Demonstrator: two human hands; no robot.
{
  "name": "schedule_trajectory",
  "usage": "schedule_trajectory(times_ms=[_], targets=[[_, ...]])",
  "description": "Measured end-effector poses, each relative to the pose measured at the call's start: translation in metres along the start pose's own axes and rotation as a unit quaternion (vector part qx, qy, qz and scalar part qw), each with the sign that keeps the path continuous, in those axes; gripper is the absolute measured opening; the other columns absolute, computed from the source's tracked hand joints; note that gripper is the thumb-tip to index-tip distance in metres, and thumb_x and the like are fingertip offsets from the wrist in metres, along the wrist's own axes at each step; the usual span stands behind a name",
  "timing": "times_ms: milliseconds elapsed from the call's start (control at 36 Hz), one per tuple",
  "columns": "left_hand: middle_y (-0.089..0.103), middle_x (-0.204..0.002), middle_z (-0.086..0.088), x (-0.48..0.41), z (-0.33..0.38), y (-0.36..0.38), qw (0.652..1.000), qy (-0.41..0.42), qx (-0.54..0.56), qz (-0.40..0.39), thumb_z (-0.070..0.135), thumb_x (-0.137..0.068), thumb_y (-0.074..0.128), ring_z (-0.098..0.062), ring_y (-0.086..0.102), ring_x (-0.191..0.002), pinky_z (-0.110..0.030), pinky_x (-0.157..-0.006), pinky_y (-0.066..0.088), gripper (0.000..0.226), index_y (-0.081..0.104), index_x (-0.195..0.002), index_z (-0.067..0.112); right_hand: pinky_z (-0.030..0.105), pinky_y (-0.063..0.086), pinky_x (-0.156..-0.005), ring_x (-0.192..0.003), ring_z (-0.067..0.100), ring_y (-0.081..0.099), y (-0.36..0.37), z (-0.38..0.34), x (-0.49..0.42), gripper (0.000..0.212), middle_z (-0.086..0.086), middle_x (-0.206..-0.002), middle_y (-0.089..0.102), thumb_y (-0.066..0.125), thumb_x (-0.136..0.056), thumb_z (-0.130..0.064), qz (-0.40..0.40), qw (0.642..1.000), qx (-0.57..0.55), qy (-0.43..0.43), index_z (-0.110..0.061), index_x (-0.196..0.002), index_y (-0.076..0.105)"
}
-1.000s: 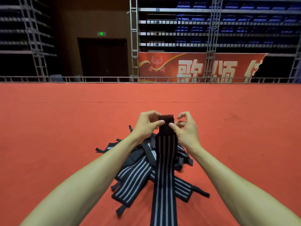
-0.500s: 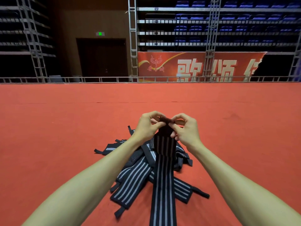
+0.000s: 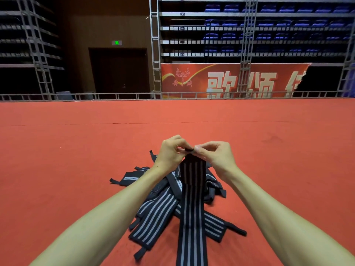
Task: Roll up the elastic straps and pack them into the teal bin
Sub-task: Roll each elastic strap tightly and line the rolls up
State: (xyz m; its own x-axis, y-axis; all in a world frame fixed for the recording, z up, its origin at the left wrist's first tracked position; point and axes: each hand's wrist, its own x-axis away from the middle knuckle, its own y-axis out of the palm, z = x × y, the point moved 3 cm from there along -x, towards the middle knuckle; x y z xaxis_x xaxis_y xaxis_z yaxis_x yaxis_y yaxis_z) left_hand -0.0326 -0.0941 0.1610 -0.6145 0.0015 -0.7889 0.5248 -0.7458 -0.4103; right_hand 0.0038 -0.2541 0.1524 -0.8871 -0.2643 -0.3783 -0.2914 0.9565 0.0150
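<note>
Left hand (image 3: 170,152) and right hand (image 3: 217,155) both pinching top end of striped strap (image 3: 193,204); strap's long axis runs toward person, above strap pile (image 3: 153,212) on red floor (image 3: 76,150); teal bin unseen

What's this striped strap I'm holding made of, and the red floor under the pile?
Strap: apparently woven elastic fabric, matte black with pale grey stripes; it hangs limp and folds where pinched. Floor: probably thin carpet or felt, matte red, with a faint seam; texture too fine to confirm.
</note>
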Motion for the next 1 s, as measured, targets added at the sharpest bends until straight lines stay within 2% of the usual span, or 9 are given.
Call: schedule_trajectory(times_ms=[111, 306, 361, 472, 556, 611, 806, 917, 1000], targets=[[0.060, -0.078, 0.002, 0.0013, -0.0019, 0.0017, 1.000, 0.004, -0.001, -0.005, -0.002, -0.076, 0.079, 0.001, 0.062, -0.074, -0.014, -0.069, 0.053, 0.009, 0.076, -0.083, 0.003, 0.022, 0.056, -0.077, -0.073, 0.007, 0.069, -0.0024, -0.0003, -0.0023, 0.016, 0.005, -0.083, 0.075, 0.077, -0.076, 0.007, 0.022, 0.999, 0.039, 0.001, -0.007, -0.083, 0.076], [0.065, -0.090, -0.002, 0.0068, -0.0008, 0.0021, 0.997, -0.037, 0.065, -0.034, -0.006, -0.078, 0.075, -0.007, 0.067, -0.084, -0.019, -0.084, 0.055, 0.015, 0.075, -0.089, 0.005, 0.028, 0.057, -0.085, -0.090, 0.016, 0.073, -0.0051, -0.0002, -0.0031, 0.014, 0.004, -0.089, 0.075, 0.076, -0.073, 0.008, 0.040, 0.997, 0.061, 0.000, -0.006, -0.077, 0.075], [0.067, -0.093, 0.000, 0.0085, -0.0004, 0.0011, 0.995, -0.057, 0.072, -0.048, 0.002, -0.082, 0.075, -0.011, 0.068, -0.087, -0.022, -0.083, 0.056, 0.010, 0.076, -0.090, 0.008, 0.027, 0.057, -0.084, -0.090, 0.015, 0.073, -0.0059, 0.0006, -0.0028, 0.014, 0.003, -0.088, 0.076, 0.076, -0.072, 0.007, 0.038, 0.997, 0.067, -0.002, -0.007, -0.076, 0.076], [0.072, -0.100, 0.002, 0.0065, -0.0022, 0.0027, 0.986, -0.125, 0.090, -0.066, 0.019, -0.090, 0.072, -0.010, 0.069, -0.092, -0.020, -0.071, 0.051, 0.008, 0.073, -0.098, 0.017, 0.022, 0.057, -0.078, -0.083, 0.010, 0.072, -0.0051, 0.0008, -0.0009, 0.013, 0.000, -0.086, 0.075, 0.076, -0.075, 0.005, 0.032, 0.997, 0.069, -0.012, -0.007, -0.076, 0.075], [0.074, -0.102, 0.003, 0.0053, -0.0022, 0.0063, 0.980, -0.145, 0.092, -0.101, 0.017, -0.091, 0.071, -0.012, 0.070, -0.094, -0.026, -0.080, 0.056, 0.014, 0.070, -0.100, 0.027, 0.020, 0.057, -0.075, -0.080, 0.007, 0.072, -0.0044, 0.0007, -0.0003, 0.013, 0.000, -0.085, 0.075, 0.077, -0.075, 0.005, 0.028, 0.997, 0.061, -0.024, -0.008, -0.076, 0.075], [0.075, -0.097, 0.003, 0.0061, -0.0013, 0.0063, 0.977, -0.157, 0.100, -0.101, 0.012, -0.090, 0.071, -0.010, 0.071, -0.090, -0.026, -0.081, 0.056, 0.015, 0.072, -0.097, 0.026, 0.021, 0.057, -0.075, -0.079, 0.008, 0.072, -0.0043, 0.0003, 0.0002, 0.015, 0.001, -0.086, 0.075, 0.077, -0.075, 0.006, 0.028, 0.998, 0.056, -0.028, -0.009, -0.075, 0.075], [0.073, -0.078, -0.004, 0.0088, 0.0071, 0.0095, 0.942, -0.256, 0.213, -0.034, 0.012, -0.094, 0.065, 0.001, 0.064, -0.059, -0.013, -0.059, 0.047, 0.012, 0.073, -0.093, 0.003, 0.023, 0.057, -0.077, -0.080, 0.009, 0.072, -0.0035, 0.0031, -0.0009, 0.010, 0.003, -0.089, 0.075, 0.076, -0.077, 0.006, 0.040, 0.997, 0.059, -0.030, -0.004, -0.080, 0.075], [0.074, -0.088, -0.008, 0.0090, 0.0040, 0.0096, 0.945, -0.259, 0.188, -0.064, 0.008, -0.091, 0.069, -0.003, 0.067, -0.071, -0.014, -0.061, 0.050, 0.010, 0.074, -0.099, 0.004, 0.022, 0.054, -0.070, -0.082, 0.011, 0.072, -0.0049, 0.0064, 0.0008, 0.017, 0.000, -0.088, 0.075, 0.078, -0.075, 0.004, 0.040, 0.997, 0.060, -0.026, -0.012, -0.072, 0.075], [0.075, -0.090, -0.005, 0.0091, 0.0020, 0.0084, 0.951, -0.249, 0.169, -0.067, 0.003, -0.086, 0.073, -0.006, 0.068, -0.078, -0.015, -0.065, 0.051, 0.010, 0.075, -0.096, 0.006, 0.025, 0.056, -0.075, -0.083, 0.012, 0.073, -0.0044, 0.0075, 0.0022, 0.020, 0.001, -0.088, 0.075, 0.079, -0.074, 0.004, 0.038, 0.997, 0.056, -0.024, -0.015, -0.071, 0.075]])
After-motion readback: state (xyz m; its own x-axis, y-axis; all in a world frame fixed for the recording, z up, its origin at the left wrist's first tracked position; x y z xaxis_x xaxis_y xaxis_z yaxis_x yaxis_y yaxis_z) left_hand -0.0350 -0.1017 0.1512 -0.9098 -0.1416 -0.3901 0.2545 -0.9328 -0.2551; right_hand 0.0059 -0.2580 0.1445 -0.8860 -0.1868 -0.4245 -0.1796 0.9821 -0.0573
